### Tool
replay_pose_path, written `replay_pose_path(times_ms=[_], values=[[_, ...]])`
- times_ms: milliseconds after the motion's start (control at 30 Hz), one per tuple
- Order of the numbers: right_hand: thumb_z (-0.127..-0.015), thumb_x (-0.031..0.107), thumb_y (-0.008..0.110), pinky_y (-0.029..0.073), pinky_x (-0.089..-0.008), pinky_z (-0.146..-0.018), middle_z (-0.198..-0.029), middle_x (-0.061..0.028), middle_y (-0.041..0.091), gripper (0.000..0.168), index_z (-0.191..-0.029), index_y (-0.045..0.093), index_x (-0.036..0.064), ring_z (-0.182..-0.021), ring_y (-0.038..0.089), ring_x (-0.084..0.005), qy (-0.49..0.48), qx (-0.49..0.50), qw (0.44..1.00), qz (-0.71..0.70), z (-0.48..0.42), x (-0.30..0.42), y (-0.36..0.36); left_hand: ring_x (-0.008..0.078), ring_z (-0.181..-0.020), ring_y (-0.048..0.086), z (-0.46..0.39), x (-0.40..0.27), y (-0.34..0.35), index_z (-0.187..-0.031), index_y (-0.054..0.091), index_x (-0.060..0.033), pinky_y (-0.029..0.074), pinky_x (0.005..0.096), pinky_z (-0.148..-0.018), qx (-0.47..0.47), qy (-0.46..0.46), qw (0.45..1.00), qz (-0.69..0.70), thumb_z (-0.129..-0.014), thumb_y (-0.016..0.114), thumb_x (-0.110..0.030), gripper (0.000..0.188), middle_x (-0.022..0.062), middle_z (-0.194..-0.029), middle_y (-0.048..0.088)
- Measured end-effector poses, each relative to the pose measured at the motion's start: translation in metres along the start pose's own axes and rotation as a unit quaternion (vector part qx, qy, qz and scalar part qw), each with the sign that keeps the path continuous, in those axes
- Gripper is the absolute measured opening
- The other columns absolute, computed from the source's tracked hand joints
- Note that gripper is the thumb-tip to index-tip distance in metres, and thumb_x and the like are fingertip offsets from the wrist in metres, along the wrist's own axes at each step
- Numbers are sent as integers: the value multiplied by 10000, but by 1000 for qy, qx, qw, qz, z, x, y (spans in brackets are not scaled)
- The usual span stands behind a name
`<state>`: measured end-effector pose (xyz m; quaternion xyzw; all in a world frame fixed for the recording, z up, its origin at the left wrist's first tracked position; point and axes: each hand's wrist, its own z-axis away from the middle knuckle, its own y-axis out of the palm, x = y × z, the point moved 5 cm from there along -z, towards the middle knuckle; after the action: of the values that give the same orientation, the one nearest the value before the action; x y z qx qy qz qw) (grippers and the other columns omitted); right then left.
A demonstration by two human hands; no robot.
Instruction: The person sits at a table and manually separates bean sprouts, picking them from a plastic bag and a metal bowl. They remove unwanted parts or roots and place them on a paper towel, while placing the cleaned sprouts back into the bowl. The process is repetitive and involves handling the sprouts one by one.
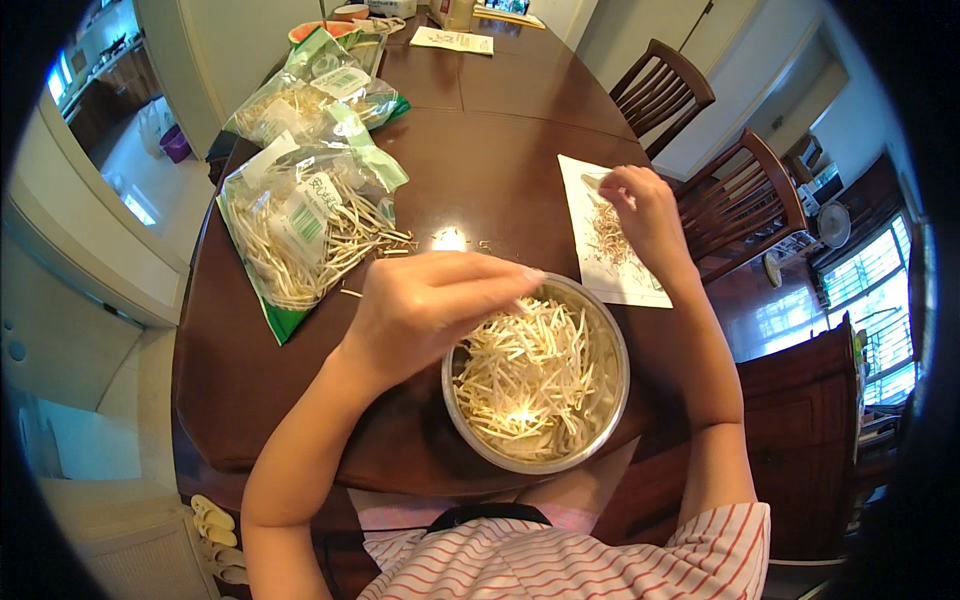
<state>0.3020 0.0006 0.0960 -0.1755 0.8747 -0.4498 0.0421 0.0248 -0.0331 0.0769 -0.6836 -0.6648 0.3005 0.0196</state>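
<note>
My left hand (pixel 435 307) hovers over the rim of a round metal bowl (pixel 619 375), fingers stretched together and pointing right. Trimmed mung bean sprouts (pixel 525 367) fill much of the bowl. Whether a sprout is between those fingertips is hidden. Above a white paper sheet (pixel 637 291) on the right is my right hand (pixel 645 210), its thumb and forefinger drawn close; anything pinched there is too small to tell. Thin brownish root trimmings (pixel 611 236) lie on the sheet. Left of the bowl, an opened plastic bag (pixel 259 199) lies with untrimmed sprouts (pixel 360 232) spilling from its mouth.
Behind the opened bag lies another bag of sprouts (pixel 289 105). A cut watermelon (pixel 322 31) and a printed paper (pixel 451 40) sit farther back on the dark wooden table (pixel 510 135). Wooden chairs (pixel 750 195) stand along the right side. Loose sprout bits dot the tabletop.
</note>
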Motion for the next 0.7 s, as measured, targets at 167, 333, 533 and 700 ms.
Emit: replay_pose_path(times_ms=[167, 333, 533, 700], values=[[-823, 64, 724, 496, -413, -864, -987, -122, 695, 93, -909, 755, 49, -1013, 617, -301, 100, 62, 986, 121, 27, -42, 17, 210, -853, 705, 1, -9, 10, -1166, 735, -109, 566, 307, -689, 89, -17, 994, 65, -677, 858, -197, 512, 47, -1093, 739], [-876, 56, 717, 525, -345, -795, -1048, -107, 704, 166, -1041, 733, 49, -966, 671, -257, 43, 95, 981, -165, 3, -7, 41, 174, -820, 704, 3, 25, -36, -1147, 708, -66, 547, 276, -647, -113, -105, 985, 80, -865, 762, -187, 311, 71, -1129, 742], [-855, 52, 734, 527, -317, -744, -999, -82, 689, 167, -1022, 731, 50, -883, 653, -190, -32, 219, 928, -301, -40, 64, 99, 1, -587, 370, 22, 48, -114, -1226, 554, -18, 275, 151, -503, -447, -117, 886, 43, -1067, 456, -197, 258, 77, -962, 682], [-824, 128, 777, 522, -308, -727, -924, -103, 691, 177, -978, 741, 48, -819, 644, -185, -75, 273, 911, -300, -59, 103, 142, 42, -649, 452, 23, 42, -110, -1233, 500, 2, 338, 173, -566, -437, -86, 895, 2, -1056, 457, -176, 255, 116, -956, 654]])
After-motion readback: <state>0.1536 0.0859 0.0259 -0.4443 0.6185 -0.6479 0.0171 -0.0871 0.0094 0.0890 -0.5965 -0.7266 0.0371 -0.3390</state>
